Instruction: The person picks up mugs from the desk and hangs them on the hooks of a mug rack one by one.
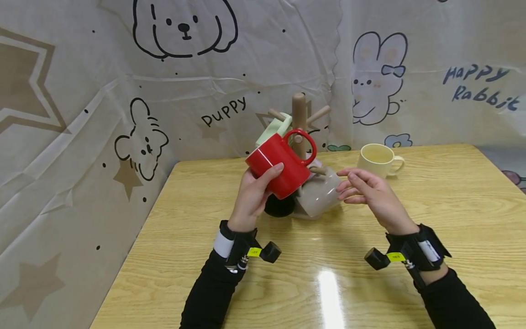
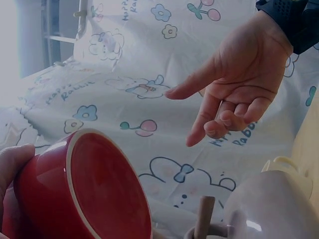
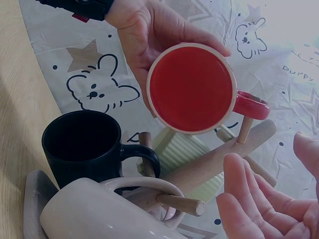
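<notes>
My left hand point(image 1: 254, 196) grips a red mug point(image 1: 279, 165) round its body, thumb along the side. The mug is tilted, its handle at a peg of the wooden mug tree point(image 1: 299, 109); the peg's end shows within the handle loop. My right hand point(image 1: 376, 196) is held out with fingers loosely extended and holds nothing, its fingertips close to a greyish-beige mug point(image 1: 320, 194). That mug hangs by its handle on a lower peg. A black mug point(image 3: 82, 144) and a pale green ribbed mug point(image 3: 187, 159) also hang on the tree.
A pale yellow cup point(image 1: 376, 157) stands on the wooden table point(image 1: 287, 283) at the back right, behind my right hand. Behind the table hangs a printed cloth point(image 1: 263, 59) with cartoon animals. The tree's base is mostly hidden by the mugs.
</notes>
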`<action>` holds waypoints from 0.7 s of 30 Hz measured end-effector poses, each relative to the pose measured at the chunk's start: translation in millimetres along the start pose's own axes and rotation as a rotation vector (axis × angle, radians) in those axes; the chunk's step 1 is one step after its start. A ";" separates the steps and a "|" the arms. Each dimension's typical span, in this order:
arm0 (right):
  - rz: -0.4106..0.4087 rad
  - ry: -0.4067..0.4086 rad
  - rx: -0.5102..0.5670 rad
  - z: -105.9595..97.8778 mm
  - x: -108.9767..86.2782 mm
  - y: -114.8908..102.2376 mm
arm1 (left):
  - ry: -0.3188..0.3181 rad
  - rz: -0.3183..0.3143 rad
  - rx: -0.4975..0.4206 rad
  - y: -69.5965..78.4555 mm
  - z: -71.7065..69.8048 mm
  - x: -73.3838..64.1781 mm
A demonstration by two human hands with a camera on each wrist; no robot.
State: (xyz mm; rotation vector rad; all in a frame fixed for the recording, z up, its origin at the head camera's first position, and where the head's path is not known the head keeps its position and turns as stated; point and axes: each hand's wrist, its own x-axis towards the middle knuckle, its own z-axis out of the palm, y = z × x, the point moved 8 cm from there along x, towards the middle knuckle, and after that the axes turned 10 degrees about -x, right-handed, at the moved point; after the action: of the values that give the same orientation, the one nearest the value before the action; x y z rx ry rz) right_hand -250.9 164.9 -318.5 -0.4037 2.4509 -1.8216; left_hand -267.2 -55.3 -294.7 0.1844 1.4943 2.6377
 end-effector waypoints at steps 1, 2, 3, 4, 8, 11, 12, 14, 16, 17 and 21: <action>0.000 -0.004 -0.006 0.6 0.1 0.0 | 0.007 -0.005 -0.004 -1.6 -0.4 0.3; 0.001 -0.008 -0.011 1.2 0.2 0.1 | 0.012 -0.008 -0.009 -3.0 -0.6 0.7; 0.002 -0.012 -0.016 1.7 0.2 0.2 | 0.018 -0.011 -0.016 -4.4 -0.5 0.7; 0.005 -0.015 -0.020 2.0 0.3 0.4 | 0.023 -0.013 -0.022 -5.6 -0.3 1.0; 0.015 -0.021 -0.033 2.5 0.8 1.3 | 0.035 0.002 -0.036 -8.4 2.0 2.0; 0.023 -0.023 -0.045 2.5 1.3 2.1 | 0.045 0.017 -0.042 -10.2 3.7 3.4; 0.026 -0.024 -0.048 2.6 1.4 2.5 | 0.048 0.026 -0.043 -10.9 4.0 4.1; 0.030 -0.028 -0.052 3.0 1.5 3.2 | 0.051 0.047 -0.041 -12.3 4.9 5.6; 0.033 -0.032 -0.056 3.7 1.5 3.7 | 0.056 0.073 -0.034 -13.8 5.3 7.4; 0.034 -0.034 -0.056 4.0 1.4 3.9 | 0.057 0.091 -0.030 -14.3 5.6 8.3; 0.037 -0.035 -0.064 4.9 0.9 4.6 | 0.055 0.153 -0.011 -15.5 7.2 9.8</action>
State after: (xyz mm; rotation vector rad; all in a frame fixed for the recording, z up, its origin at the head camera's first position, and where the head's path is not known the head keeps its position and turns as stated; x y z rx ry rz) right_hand -251.6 161.3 -324.2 -0.3879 2.4815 -1.7102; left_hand -275.3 -39.8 -303.8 0.2357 1.5401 2.7910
